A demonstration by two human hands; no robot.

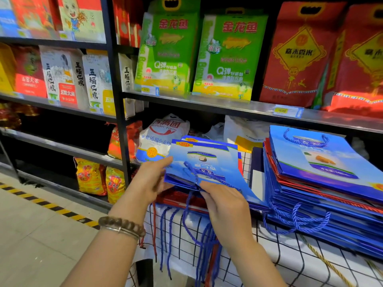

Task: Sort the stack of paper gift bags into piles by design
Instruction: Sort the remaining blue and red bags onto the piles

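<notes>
A small pile of flat blue paper gift bags (204,160) lies on the checked cloth, its cord handles hanging over the front edge. My left hand (152,180) grips the pile's left edge, thumb on top. My right hand (224,200) holds the near edge by the blue cords. Red bags (176,200) lie under this pile. To the right stands a tall stack of blue gift bags (319,183) with red ones between; its top bag shows a bowl picture.
The table's white cloth with black grid lines (290,257) runs along the front. Behind are black shelves (238,107) with green and red rice bags and a flour sack (159,139). Tiled floor with yellow-black tape (49,206) lies to the left.
</notes>
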